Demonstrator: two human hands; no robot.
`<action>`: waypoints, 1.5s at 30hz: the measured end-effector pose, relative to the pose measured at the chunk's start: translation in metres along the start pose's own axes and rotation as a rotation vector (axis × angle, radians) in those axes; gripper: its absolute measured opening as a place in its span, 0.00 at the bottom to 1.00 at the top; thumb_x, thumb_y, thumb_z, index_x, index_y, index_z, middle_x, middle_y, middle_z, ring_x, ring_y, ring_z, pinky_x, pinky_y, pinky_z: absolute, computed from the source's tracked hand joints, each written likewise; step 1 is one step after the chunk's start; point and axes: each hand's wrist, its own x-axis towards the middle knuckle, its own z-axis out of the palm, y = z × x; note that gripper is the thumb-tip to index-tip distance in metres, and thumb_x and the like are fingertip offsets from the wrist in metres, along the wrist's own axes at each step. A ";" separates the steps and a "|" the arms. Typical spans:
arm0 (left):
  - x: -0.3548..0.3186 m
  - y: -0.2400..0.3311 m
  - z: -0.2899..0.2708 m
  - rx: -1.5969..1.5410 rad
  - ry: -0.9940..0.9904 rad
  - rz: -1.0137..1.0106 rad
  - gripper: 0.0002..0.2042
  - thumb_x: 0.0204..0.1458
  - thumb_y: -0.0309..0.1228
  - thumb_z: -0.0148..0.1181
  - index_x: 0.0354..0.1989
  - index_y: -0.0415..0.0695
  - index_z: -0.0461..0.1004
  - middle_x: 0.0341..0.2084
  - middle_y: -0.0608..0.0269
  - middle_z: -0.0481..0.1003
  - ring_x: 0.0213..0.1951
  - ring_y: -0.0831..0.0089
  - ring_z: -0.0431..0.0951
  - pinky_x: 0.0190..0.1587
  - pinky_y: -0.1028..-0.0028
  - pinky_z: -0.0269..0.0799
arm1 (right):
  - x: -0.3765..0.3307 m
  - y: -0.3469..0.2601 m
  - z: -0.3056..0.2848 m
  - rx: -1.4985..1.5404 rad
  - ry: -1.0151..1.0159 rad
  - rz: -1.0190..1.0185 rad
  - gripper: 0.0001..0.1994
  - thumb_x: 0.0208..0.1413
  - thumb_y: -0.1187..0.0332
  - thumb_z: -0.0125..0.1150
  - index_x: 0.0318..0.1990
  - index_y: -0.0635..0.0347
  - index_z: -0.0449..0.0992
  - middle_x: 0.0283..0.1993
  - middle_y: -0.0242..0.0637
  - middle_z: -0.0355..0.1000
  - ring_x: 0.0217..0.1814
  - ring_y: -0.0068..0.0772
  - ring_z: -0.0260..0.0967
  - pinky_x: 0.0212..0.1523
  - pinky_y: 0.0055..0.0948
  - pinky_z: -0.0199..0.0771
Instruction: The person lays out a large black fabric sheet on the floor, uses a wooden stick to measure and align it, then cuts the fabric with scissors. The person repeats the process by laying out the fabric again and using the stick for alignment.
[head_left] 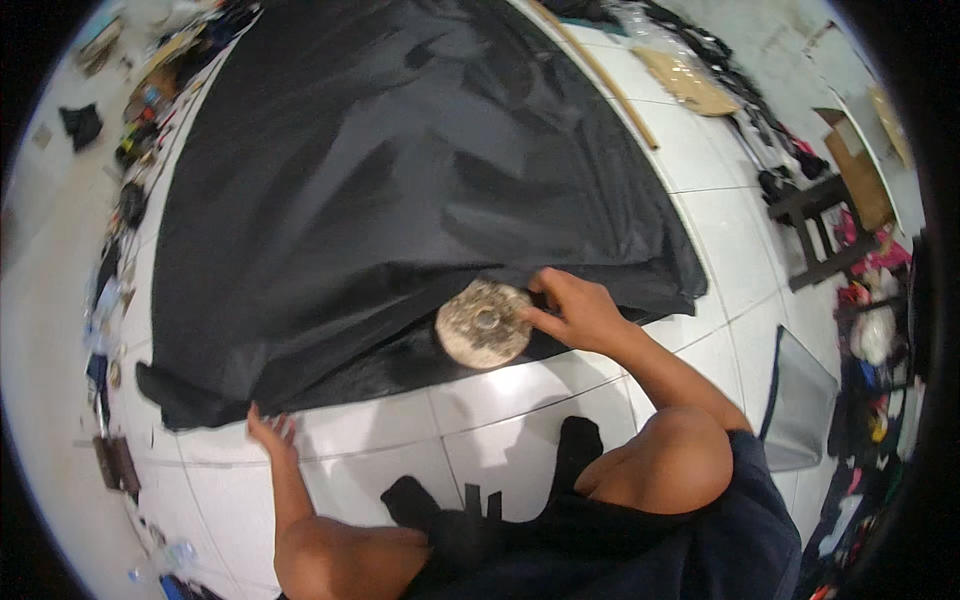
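Person seen from above. Both forearms are bare, with no sleeves, watch, rings or gloves visible on the left hand (270, 430) or the right hand (575, 312). Both knees are bare as well. Dark navy shorts (730, 540) of plain cloth cover the thighs, with a loose hem at the right knee; no markings or pattern show on them.

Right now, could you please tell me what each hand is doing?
Left hand: open, flat on the white tiled floor beside the black fabric.
Right hand: fingers gripping the round disc weight.
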 end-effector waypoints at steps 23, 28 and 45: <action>0.057 -0.049 -0.003 -0.178 -0.301 -0.107 0.15 0.53 0.34 0.64 0.46 0.41 0.75 0.44 0.61 0.77 0.43 0.69 0.79 0.38 0.72 0.77 | -0.099 -0.017 0.079 0.030 -0.422 -0.583 0.18 0.52 0.52 0.62 0.36 0.58 0.69 0.29 0.43 0.72 0.32 0.49 0.74 0.30 0.46 0.73; 0.037 -0.040 0.002 -0.084 -0.251 0.015 0.12 0.52 0.35 0.65 0.41 0.44 0.76 0.36 0.65 0.79 0.31 0.75 0.78 0.26 0.79 0.69 | -0.094 -0.015 0.050 0.232 -0.443 -0.489 0.25 0.48 0.48 0.66 0.41 0.63 0.74 0.32 0.47 0.74 0.34 0.53 0.74 0.33 0.46 0.73; 0.068 -0.035 -0.001 -0.072 -0.041 0.088 0.20 0.51 0.28 0.62 0.52 0.46 0.63 0.39 0.63 0.74 0.28 0.75 0.74 0.21 0.77 0.68 | -0.160 0.336 0.100 0.142 0.808 1.261 0.31 0.50 0.52 0.69 0.52 0.68 0.67 0.46 0.51 0.75 0.40 0.47 0.76 0.37 0.42 0.76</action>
